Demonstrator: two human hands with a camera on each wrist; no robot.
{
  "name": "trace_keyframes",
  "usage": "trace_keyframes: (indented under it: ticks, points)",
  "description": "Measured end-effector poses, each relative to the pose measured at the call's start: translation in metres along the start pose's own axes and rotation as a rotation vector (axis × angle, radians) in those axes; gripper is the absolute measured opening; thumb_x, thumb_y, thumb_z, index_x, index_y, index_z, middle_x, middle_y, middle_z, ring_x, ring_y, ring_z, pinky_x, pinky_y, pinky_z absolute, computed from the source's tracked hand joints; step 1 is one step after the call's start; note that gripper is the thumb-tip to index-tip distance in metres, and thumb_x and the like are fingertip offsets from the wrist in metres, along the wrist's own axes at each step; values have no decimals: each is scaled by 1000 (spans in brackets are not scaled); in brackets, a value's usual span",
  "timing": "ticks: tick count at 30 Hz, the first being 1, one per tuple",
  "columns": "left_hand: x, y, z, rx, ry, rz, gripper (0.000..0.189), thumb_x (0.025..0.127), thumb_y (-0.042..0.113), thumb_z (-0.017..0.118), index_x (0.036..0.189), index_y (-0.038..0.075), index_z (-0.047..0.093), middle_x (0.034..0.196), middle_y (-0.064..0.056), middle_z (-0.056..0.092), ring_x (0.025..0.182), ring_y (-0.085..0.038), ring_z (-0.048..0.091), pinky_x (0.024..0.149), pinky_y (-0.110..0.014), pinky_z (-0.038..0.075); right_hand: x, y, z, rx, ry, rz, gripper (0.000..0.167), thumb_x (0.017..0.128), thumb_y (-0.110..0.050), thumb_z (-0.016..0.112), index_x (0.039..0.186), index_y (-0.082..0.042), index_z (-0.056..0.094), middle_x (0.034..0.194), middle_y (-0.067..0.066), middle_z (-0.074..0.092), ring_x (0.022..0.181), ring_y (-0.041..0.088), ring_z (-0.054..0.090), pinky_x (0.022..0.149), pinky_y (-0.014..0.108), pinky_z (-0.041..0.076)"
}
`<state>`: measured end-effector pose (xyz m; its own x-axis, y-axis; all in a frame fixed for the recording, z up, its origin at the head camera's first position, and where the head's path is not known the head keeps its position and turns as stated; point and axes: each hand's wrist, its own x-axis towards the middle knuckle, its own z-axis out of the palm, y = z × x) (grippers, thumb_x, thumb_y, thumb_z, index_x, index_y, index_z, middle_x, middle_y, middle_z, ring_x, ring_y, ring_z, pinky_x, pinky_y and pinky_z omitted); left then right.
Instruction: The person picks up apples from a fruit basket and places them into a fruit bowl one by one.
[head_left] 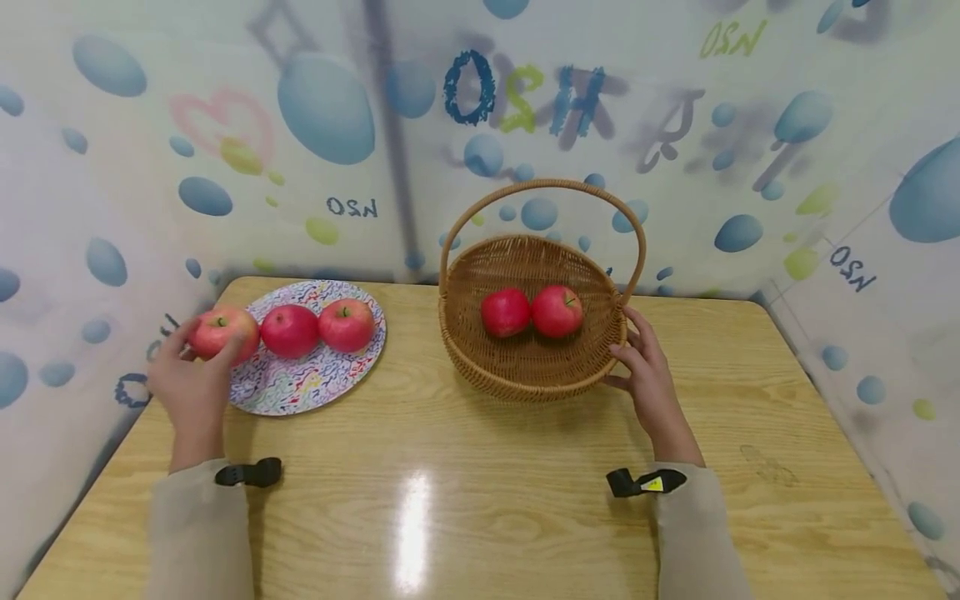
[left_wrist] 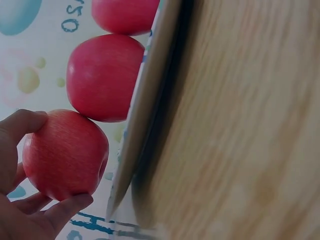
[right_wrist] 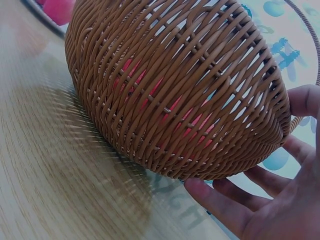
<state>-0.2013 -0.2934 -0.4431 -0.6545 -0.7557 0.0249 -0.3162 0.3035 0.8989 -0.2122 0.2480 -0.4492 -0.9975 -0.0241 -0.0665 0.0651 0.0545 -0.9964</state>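
Fingers and thumb of my left hand (head_left: 193,387) grip a red apple (head_left: 232,329) at the left end of an oval plate (head_left: 300,396) with a multicolored pattern. Beside it stand a darker apple (head_left: 290,331) and another apple (head_left: 347,325), all in a row. In the left wrist view, the held apple (left_wrist: 65,155) touches its neighbor (left_wrist: 105,77); whether it is off the plate I cannot tell. My right hand (head_left: 651,383) holds the right side of a wicker basket (head_left: 517,387), which tilts toward me. Two red apples, one left (head_left: 506,312) and one right (head_left: 557,312), lie inside.
A wooden table (head_left: 480,500) carries the plate at left and the basket right of center. The basket's tall arched handle (head_left: 547,185) stands up. Walls printed with blue drops (head_left: 326,108) close in the back and both sides.
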Motion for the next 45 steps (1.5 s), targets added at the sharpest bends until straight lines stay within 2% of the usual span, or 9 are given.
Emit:
trace_keyframes:
  ticks: [8,16,23,30,36,45]
  points:
    - [5,-7,5,2,4,-12,65,91,43,71,150,30,49,160,6,43,141,-23,48,114,-31,46,0,-1,-1,-12,5,-1,62,106,-17,42,161,-34,20,167,15,23,143,44,39,78,21,57]
    - [5,-12,7,18,-13,-10,64,92,44,71,151,29,49,158,2,46,138,-22,49,113,-31,47,0,-1,-2,-34,6,-1,61,106,-18,43,161,-35,21,166,13,25,143,42,40,81,21,55]
    - [7,-10,10,36,-71,-18,68,93,47,68,154,30,43,161,4,42,140,-19,44,116,-34,44,-1,0,-3,-30,13,5,61,106,-19,43,161,-35,21,167,13,24,144,42,40,81,22,56]
    - [5,-6,11,50,-95,-34,69,96,43,65,157,28,37,163,2,37,148,-21,39,120,-38,40,0,2,-4,-37,19,6,61,106,-20,43,160,-36,22,166,14,25,143,42,41,81,21,56]
    - [8,-7,10,54,-111,-66,71,96,44,65,158,29,34,166,1,32,152,-23,35,120,-40,38,0,1,-3,-39,20,7,61,106,-19,43,160,-36,22,166,14,25,143,41,41,81,21,55]
    - [7,-8,-1,127,-135,-57,75,95,46,64,159,24,32,167,-1,31,148,-27,37,119,-43,40,0,-1,-1,-38,12,12,61,105,-19,43,161,-35,23,167,11,24,144,40,40,83,23,56]
